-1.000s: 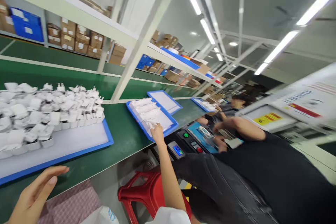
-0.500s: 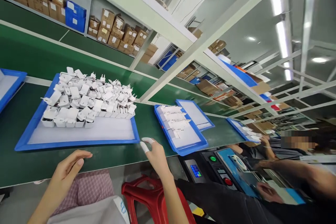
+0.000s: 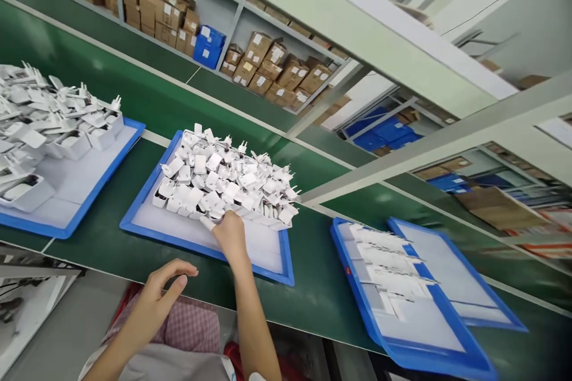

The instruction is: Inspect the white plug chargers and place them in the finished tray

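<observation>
- Head camera: our right hand (image 3: 230, 235) lies on the middle tray (image 3: 170, 242), its fingers against the near row of white plug adapters (image 3: 223, 181). We cannot tell whether they pinch one or only touch.
- The adapters are small, blocky, hard-looking plastic pieces with thin prongs. They are heaped across the back half of the tray, and the pale, smooth front strip is bare.
- The tray is flat and rectangular with a raised blue rim. It sits askew on the matte green belt (image 3: 313, 297).
- Our left hand (image 3: 163, 294) hovers over the belt's near edge, fingers loosely spread and holding nothing, above a pink checked cloth (image 3: 192, 327).
- A left tray (image 3: 107, 175), just beside the middle one, carries a taller heap of the same white parts.
- To the right, past a band of open belt, a right tray (image 3: 364, 297) holds flat white strips (image 3: 384, 256) and overlaps a far tray (image 3: 491, 322).
- A pale metal frame bar (image 3: 424, 149) slants over the belt, leaving room beneath for reaching.
- Beyond it, shelves hold cardboard boxes (image 3: 268, 65) and blue bins (image 3: 208, 47).
</observation>
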A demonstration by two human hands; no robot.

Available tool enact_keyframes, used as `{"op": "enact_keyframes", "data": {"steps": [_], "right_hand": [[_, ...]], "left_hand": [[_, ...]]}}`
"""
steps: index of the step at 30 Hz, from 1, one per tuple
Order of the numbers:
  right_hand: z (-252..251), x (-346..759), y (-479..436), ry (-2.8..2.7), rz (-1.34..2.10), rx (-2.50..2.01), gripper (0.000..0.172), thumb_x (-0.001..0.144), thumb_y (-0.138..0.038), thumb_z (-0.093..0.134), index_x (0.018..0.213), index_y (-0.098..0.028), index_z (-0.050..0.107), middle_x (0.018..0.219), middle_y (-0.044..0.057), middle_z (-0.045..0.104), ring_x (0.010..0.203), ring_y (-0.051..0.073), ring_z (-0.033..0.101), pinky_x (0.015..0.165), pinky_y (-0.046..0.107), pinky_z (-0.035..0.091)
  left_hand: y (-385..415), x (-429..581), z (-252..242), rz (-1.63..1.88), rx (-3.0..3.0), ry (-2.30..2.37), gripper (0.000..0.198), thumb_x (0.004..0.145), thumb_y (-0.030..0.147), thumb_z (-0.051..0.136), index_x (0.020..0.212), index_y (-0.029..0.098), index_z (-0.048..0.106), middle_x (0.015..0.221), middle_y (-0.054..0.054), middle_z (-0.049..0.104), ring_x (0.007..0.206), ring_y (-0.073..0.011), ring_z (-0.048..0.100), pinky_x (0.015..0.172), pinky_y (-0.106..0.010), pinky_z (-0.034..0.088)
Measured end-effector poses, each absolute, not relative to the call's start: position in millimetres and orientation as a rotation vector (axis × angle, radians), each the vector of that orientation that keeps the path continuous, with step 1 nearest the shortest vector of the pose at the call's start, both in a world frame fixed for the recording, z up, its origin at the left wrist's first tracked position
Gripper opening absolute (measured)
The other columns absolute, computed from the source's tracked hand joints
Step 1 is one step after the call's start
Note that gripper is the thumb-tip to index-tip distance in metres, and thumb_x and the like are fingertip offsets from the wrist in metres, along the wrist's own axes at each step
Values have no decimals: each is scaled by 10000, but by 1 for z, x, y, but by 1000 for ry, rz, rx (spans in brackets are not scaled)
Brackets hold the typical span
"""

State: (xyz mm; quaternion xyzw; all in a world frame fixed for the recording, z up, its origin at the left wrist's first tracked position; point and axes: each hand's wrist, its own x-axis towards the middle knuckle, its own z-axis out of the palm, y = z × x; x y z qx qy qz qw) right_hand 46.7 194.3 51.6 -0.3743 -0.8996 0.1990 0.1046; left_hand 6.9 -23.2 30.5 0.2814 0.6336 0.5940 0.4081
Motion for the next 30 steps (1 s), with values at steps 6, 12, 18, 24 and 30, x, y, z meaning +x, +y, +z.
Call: {"op": "enact_keyframes", "data": {"steps": [6,12,18,24,30], "right_hand": [[83,107,194,-2479,933,-987,431,886,-549,525,945,-142,653,793,84,720,647,199,676,606,290,557],[103,154,116,-2303,834,-762,226,855,-334,613,1022,-199,684,713,11,670,592,159,614,577,258,529],[61,195,105,-1857,1212,-758,295,866,-394,629,1067,-191,706,978,93,706,847,240,706,774,351,581],[71,195,109,-1804,1422,-606,437,840,-458,667,1232,-265,669,1295,96,616,1175,288,595,964,422,511],[97,180,86,-1461,1734,-667,434,894,-501,505,1183,-232,686,1269,92,655,1172,303,613,1003,451,477]], "left_hand": [[-10,8,48,1384,868,1757,329,959,350,511,1268,254,569,1335,-108,595,1222,-290,576,1045,-455,483],[21,48,75,1445,1118,1691,750,806,152,657,1452,218,281,1436,-184,456,1285,-316,521,1055,-476,471],[17,57,88,1349,902,1446,826,758,309,812,1445,231,359,1315,-120,594,1122,-269,620,941,-373,514],[14,74,92,1486,986,1442,440,879,294,700,1294,178,612,1147,-97,702,1078,-268,651,941,-363,520],[-4,96,88,1597,1201,1241,718,942,676,410,1478,199,420,1427,-169,512,1371,-338,427,1163,-481,338]]}}
